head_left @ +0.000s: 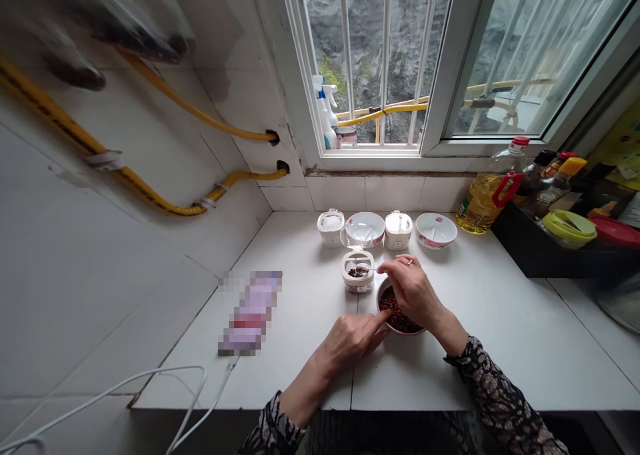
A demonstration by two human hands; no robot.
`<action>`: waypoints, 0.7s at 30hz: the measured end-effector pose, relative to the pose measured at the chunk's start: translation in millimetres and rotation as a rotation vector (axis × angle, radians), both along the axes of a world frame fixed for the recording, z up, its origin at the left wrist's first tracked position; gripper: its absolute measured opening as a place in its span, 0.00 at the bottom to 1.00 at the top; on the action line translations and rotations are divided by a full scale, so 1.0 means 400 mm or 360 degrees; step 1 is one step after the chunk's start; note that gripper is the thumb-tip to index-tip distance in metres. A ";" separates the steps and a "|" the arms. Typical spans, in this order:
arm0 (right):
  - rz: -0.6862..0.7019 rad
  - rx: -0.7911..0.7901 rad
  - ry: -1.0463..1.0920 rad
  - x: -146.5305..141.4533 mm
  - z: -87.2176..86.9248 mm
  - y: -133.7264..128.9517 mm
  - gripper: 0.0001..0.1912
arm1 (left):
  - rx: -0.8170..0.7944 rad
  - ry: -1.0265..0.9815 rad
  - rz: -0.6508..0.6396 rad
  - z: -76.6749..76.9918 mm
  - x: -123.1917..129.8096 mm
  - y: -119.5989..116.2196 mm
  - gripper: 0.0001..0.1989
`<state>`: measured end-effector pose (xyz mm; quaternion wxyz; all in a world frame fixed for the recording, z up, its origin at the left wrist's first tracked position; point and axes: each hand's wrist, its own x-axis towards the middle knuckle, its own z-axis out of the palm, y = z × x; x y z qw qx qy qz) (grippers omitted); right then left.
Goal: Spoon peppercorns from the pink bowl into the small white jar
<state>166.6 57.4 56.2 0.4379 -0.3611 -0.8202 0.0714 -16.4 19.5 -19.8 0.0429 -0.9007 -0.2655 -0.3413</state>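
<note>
My right hand point(413, 293) pinches a small pale spoon point(369, 268) at the open clear jar with white lid point(351, 286). My left hand point(350, 335) touches the near-right, pink-rimmed spice bowl point(407, 334), probably steadying it; its closure I can't tell.

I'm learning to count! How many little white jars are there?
3: the front jar, lid up; the left jar and the right jar behind it, a bowl between them.

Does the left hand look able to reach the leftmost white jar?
Probably yes: though touching the bowl, the left hand seems to have a free way to the leftmost jar past the nearer jar.
</note>
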 end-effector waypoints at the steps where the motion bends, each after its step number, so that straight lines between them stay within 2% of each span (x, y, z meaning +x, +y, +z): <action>1: 0.0023 0.0041 -0.0060 0.004 0.001 0.001 0.12 | 0.0007 0.0009 0.0005 0.000 0.000 0.000 0.15; 3: -0.0025 0.0061 -0.0018 0.020 0.005 0.002 0.12 | 0.0013 0.0015 0.0002 0.001 -0.001 0.000 0.15; 6: -0.0217 0.0066 0.0120 0.052 0.010 0.003 0.10 | -0.0009 -0.0006 -0.0014 0.006 0.001 -0.002 0.14; 9: -0.0322 0.0042 -0.0005 0.068 -0.002 0.006 0.10 | -0.0048 -0.0019 -0.0020 0.009 0.002 -0.004 0.13; 14: -0.0244 -0.0223 -0.0251 0.058 -0.037 0.012 0.10 | -0.0062 0.0019 0.0001 0.005 0.002 -0.004 0.14; 21: -0.0282 -0.0533 0.0048 0.070 -0.031 0.018 0.12 | -0.0025 -0.0058 -0.0031 0.014 0.003 -0.005 0.13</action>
